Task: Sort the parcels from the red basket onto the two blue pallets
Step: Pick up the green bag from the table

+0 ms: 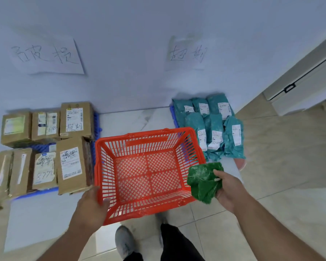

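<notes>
The red basket (102,166) stands on the floor in the middle, with nothing inside it. My left hand (90,206) grips its near left rim. My right hand (227,191) holds a green bag parcel (203,183) just outside the basket's right wall. On the left, the blue pallet (42,146) carries several brown cardboard boxes (71,166) with white labels. On the right, the other blue pallet (173,114) carries several teal bag parcels (215,129) lying side by side.
Two handwritten paper signs (47,55) (186,53) hang on the wall above the pallets. A white cabinet or door frame (299,81) stands at the right. My shoes (123,242) and dark trouser legs are below the basket on the tiled floor.
</notes>
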A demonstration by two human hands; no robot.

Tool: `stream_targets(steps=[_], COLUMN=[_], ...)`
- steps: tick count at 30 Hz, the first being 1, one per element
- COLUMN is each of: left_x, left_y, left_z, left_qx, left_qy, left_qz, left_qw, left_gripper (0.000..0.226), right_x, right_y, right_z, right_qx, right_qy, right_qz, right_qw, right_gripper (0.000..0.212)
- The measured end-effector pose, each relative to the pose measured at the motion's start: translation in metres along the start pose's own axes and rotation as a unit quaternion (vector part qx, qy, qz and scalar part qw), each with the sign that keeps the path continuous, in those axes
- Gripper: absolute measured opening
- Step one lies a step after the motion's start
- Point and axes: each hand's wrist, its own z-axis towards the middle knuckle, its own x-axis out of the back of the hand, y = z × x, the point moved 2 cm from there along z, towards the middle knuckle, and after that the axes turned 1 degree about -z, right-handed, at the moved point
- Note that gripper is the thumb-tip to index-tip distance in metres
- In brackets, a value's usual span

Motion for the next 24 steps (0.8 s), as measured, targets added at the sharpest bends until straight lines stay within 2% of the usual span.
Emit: stream_targets(steps=[2, 4, 7, 9, 11, 14, 16, 19, 22, 24], left_x=[-0.002, -0.006, -0.015, -0.022, -0.027, -0.026, -0.025, -0.022, -0.023, -0.024], left_y=[0.006, 0.009, 0.01, 0.01, 0.012, 0.022, 0.022, 0.018, 0.011, 0.009], left_z=[0.006, 0.015, 0.034, 0.046, 0.051, 0.05, 0.049, 0.051, 0.057, 0.058], left_qx=[0.032, 0.059, 0.094, 0.13, 0.161, 0.187, 0.206, 0.214, 0.246, 0.261], left_qy=[0.007, 0.017, 0.032, 0.034, 0.045, 0.056, 0.068, 0.07, 0.068, 0.076], left_qz=[-0.015, -0.025, -0.05, -0.072, -0.098, -0.134, -0.158, -0.143, -0.159, -0.194], left_qw=[0.999, 0.998, 0.994, 0.988, 0.981, 0.971, 0.963, 0.964, 0.954, 0.943], left_gripper=[0.047, 0.046, 0.047, 0.053, 0.054, 0.046, 0.042, 0.037, 0.032, 0.031], right_x=[0.005, 0.009, 0.007, 0.001, -0.007, -0.026, -0.033, -0.028, -0.019, -0.011], right_y=[-0.017, -0.036, -0.061, -0.065, -0.057, -0.039, -0.036, -0.036, -0.033, -0.03], right_z=[0.016, 0.035, 0.061, 0.078, 0.098, 0.105, 0.098, 0.1, 0.109, 0.117], right_qx=[0.04, 0.128, 0.253, 0.263, 0.225, 0.167, 0.148, 0.129, 0.072, 0.039], right_qy=[0.021, 0.069, 0.134, 0.129, 0.087, -0.018, -0.051, -0.069, -0.047, -0.026], right_qz=[-0.043, -0.184, -0.414, -0.472, -0.513, -0.521, -0.497, -0.42, -0.307, -0.231], right_qw=[0.998, 0.972, 0.864, 0.832, 0.824, 0.837, 0.854, 0.896, 0.948, 0.972], right_gripper=[0.022, 0.021, 0.022, 0.025, 0.023, 0.026, 0.024, 0.012, 0.035, 0.043])
